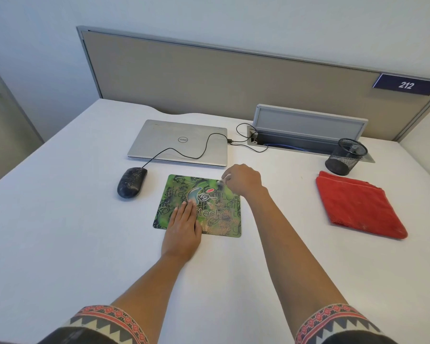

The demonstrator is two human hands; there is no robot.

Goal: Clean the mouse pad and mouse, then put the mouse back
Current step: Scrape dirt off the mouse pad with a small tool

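Observation:
A green patterned mouse pad lies on the white desk, speckled with brownish dirt near its right and front. My left hand presses flat on the pad's front left part, fingers straight. At the pad's far right corner my right hand grips a small brush-like tool, blurred, with its tip on the pad. A black wired mouse, dusty on top, sits on the desk left of the pad.
A shut silver laptop lies behind the pad, with the mouse cable running across it. A folded red cloth lies at the right. A black mesh pen holder stands by the open cable tray.

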